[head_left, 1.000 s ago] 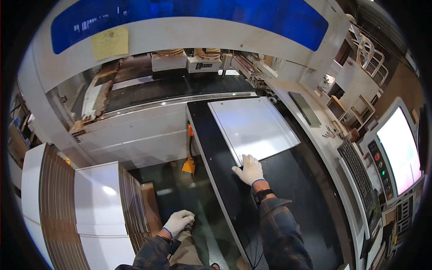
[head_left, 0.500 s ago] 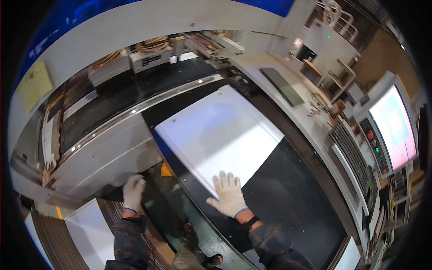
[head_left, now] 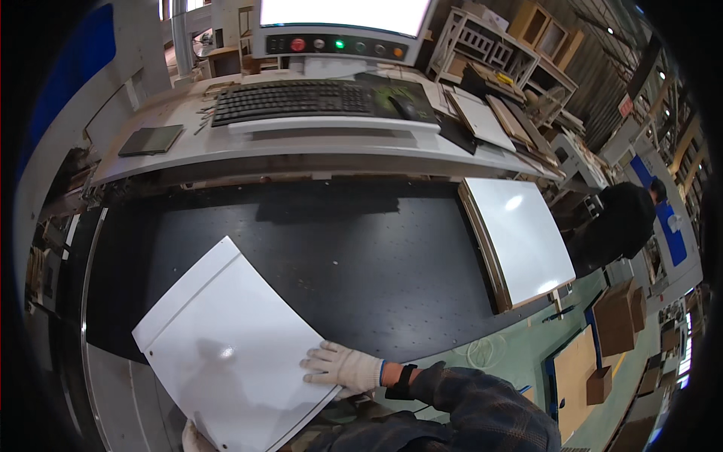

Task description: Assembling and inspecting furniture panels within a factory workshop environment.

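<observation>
Where the black machine bed (head_left: 316,256) meets its near edge, a white rectangular panel (head_left: 226,346) lies flat, with its far corner over the bed and its near corner overhanging toward the person. The panel shows a narrow groove along its left long edge and small drilled holes near two corners. The right hand (head_left: 343,367), in a white knit glove, rests flat on the right edge of the panel with fingers spread and pressed against the surface; it is not closed around anything. The left hand (head_left: 194,435), also gloved, appears only in part below the near edge of the panel, touching or just beside that edge; whether it grasps the panel cannot be determined.

A second white panel stack (head_left: 520,241) lies to the right of the panel, at the right end of the bed, well apart from it. Beyond the bed, farther from the panel, a grey console shelf (head_left: 316,143) carries a black keyboard (head_left: 290,98), a dark mouse (head_left: 407,108) and a dark flat pad (head_left: 151,140). Above the keyboard sits a row of coloured buttons (head_left: 339,45) under a bright screen (head_left: 343,11). A person in dark clothing (head_left: 617,222) stands to the right of the panel stack. Cardboard boxes (head_left: 614,316) stand on the green floor (head_left: 520,361) near that person.
</observation>
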{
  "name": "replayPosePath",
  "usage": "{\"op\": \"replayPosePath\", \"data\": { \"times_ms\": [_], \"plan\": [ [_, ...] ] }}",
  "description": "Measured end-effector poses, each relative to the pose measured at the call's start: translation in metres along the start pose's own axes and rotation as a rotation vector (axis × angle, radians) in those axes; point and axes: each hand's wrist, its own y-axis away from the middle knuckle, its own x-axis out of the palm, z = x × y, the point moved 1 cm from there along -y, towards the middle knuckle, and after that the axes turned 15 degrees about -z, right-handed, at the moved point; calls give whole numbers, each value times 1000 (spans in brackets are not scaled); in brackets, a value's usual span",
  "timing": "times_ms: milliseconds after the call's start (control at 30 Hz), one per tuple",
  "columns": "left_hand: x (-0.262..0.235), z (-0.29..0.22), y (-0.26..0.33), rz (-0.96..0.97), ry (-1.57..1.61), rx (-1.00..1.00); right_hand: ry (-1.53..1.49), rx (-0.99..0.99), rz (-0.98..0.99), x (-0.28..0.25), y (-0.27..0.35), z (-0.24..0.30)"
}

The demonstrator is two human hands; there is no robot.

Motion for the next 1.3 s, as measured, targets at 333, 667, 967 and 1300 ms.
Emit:
{"op": "replayPosePath", "data": {
  "times_ms": [333,667,967,1300],
  "plan": [
    [143,50,97,8,89,-104,-1148,1328,-277,19,194,37],
    [249,25,113,208,-8,221,-1908,1285,-854,-1,90,42],
    [393,82,103,532,96,-48,-1496,1210,-1421,-85,222,65],
    [709,200,148,1060,-153,-237,-1139,1106,-2117,-127,457,-7]
  ]
}}
